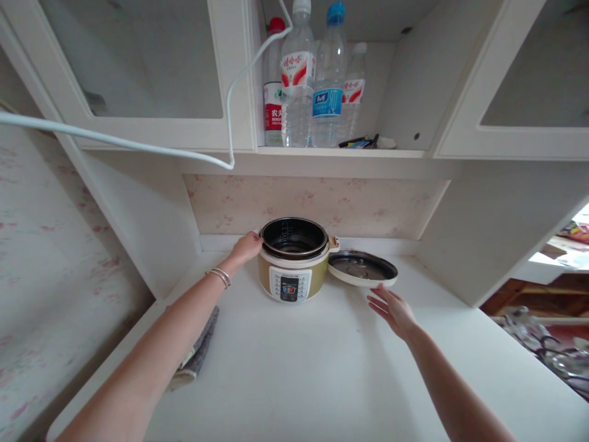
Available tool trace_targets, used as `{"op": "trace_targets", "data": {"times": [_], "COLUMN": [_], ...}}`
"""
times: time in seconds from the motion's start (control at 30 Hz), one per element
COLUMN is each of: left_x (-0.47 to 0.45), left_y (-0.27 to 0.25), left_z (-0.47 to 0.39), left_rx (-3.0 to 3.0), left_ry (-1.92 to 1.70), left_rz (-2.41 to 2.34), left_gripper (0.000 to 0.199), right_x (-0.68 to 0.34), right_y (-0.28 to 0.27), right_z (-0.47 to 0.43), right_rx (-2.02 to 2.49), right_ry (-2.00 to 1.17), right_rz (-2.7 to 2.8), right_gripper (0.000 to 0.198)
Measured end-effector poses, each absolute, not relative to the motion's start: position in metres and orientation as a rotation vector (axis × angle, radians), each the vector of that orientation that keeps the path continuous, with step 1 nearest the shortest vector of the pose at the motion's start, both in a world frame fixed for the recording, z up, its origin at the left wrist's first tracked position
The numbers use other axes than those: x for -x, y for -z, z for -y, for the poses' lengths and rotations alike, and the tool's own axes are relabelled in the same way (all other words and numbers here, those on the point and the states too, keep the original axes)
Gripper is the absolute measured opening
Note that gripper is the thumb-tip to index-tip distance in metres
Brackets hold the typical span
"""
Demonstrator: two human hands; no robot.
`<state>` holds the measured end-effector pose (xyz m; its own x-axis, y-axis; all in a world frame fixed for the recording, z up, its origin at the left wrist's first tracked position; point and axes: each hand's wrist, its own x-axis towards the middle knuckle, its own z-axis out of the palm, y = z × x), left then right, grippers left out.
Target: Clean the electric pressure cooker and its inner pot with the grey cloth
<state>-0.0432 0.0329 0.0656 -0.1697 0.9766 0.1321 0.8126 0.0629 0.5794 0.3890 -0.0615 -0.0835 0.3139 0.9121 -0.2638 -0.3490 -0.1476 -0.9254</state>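
Note:
A rice cooker (264, 270) with a green-gold body and a front control panel (289, 287) stands toward the back of the white counter. Its dark inner pot (294, 245) sits in the top, with the rim slightly above the body. My left hand (248, 245) is closed at the left edge of that rim. To the right, the cooker's lid (362, 266) is swung out, dark inner side up; whether it is still joined to the body I cannot tell. My right hand (392, 310) is open, fingers apart, at the lid's front edge.
A folded grey cloth (199, 350) lies partly behind my left forearm. Overhead, several plastic bottles (299, 92) stand in an open cabinet (405, 92). A white cable (138, 145) hangs across the upper left. Side panels flank the counter (294, 368).

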Motion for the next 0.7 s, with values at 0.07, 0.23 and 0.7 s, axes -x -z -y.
{"op": "trace_targets", "data": {"times": [0.07, 0.23, 0.7], "left_x": [0.044, 0.045, 0.047], "left_y": [-0.068, -0.078, -0.074], "left_z": [-0.039, -0.048, -0.067], "left_rx": [-1.822, -1.924, -1.976], "left_ry": [-0.738, -0.622, -0.521], "left_rz": [-2.077, -2.045, -2.021], "left_gripper": [0.036, 0.036, 0.045], "right_x": [-0.385, -0.373, -0.311], "right_y": [0.081, 0.073, -0.018], "right_z": [0.057, 0.05, 0.038], "right_rx": [1.302, 1.379, 1.602], "right_ry": [-1.233, -1.272, -0.851], "right_rz": [0.606, 0.641, 1.28], "right_gripper": [0.041, 0.044, 0.041]}}
